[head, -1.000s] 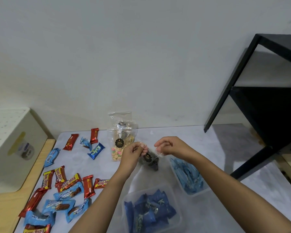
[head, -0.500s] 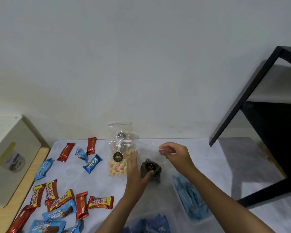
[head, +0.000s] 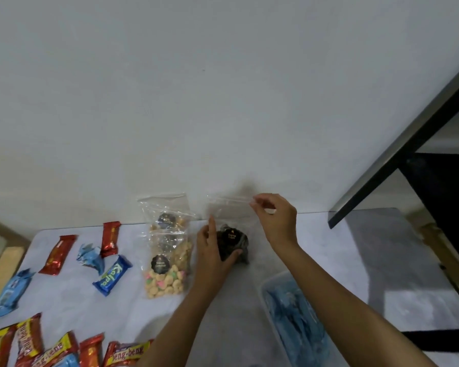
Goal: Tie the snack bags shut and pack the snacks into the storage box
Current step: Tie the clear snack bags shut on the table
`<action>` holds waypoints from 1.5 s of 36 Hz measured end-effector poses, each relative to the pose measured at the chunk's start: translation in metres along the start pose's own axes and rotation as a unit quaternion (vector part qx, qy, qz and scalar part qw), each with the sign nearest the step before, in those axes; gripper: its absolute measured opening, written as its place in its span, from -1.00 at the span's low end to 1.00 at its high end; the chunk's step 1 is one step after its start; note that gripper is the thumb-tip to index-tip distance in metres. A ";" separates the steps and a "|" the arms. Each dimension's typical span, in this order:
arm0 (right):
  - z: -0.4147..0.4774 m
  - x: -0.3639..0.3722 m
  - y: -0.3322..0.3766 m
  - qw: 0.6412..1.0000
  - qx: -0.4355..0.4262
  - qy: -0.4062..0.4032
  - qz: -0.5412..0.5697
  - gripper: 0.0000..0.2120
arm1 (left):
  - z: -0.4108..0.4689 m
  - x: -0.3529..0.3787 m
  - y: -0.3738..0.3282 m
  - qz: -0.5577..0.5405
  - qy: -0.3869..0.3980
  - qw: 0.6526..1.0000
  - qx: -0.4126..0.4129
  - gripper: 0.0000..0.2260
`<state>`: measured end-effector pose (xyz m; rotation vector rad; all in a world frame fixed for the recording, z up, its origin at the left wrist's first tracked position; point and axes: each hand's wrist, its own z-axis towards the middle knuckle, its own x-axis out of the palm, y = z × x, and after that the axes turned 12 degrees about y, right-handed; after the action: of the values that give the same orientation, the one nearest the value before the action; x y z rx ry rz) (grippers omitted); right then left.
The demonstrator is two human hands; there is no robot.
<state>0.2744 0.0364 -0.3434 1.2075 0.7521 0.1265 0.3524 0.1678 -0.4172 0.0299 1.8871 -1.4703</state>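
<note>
A clear snack bag with dark contents (head: 232, 241) stands upright on the grey table (head: 316, 260) near the wall. My left hand (head: 212, 256) cups its dark lower part from the left. My right hand (head: 274, 221) pinches the right end of the bag's clear top edge and holds it up. To the left, touching nothing, a second clear bag of pale and pink-green biscuits (head: 167, 260) leans upright. A clear storage box with blue wrapped snacks (head: 294, 321) lies at the lower right, under my right forearm.
Loose wrapped bars lie on the table's left half: red ones (head: 57, 254), a blue Kalpa bar (head: 112, 275), and yellow-red Beng-beng bars (head: 29, 340) along the bottom edge. A black shelf frame (head: 408, 144) stands at the right. A wooden ledge sits at far left.
The view has tilted up and closer. My right hand rose with the bag's top edge, stretching the bag upright. My left hand dropped from the top to the bag's dark lower part.
</note>
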 end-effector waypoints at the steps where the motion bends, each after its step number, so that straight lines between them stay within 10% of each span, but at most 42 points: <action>1: 0.002 0.000 -0.001 1.000 0.017 -0.015 0.013 -0.89 | 0.003 0.000 0.000 0.001 0.002 1.000 -0.001 -0.15; 18: 0.019 0.002 -0.005 0.993 0.095 -0.045 0.053 -0.93 | 0.028 -0.004 -0.008 0.028 0.044 0.997 -0.054 -0.13; 28: -0.019 -0.009 0.029 0.980 0.155 0.126 -0.016 -0.74 | -0.010 -0.040 -0.040 0.105 0.071 0.991 -0.041 -0.37; 41: -0.088 0.018 0.157 0.927 0.057 0.277 -0.247 -0.60 | -0.102 -0.210 -0.063 0.287 0.036 0.957 0.001 -0.45; 54: -0.215 0.197 0.303 0.887 -0.046 0.336 -0.313 -0.49 | -0.337 -0.433 0.062 0.364 -0.055 0.917 -0.153 -0.38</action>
<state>0.3865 0.4154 -0.1996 0.7619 1.6957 0.0394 0.5200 0.6484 -0.2038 0.4441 1.7164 -0.6516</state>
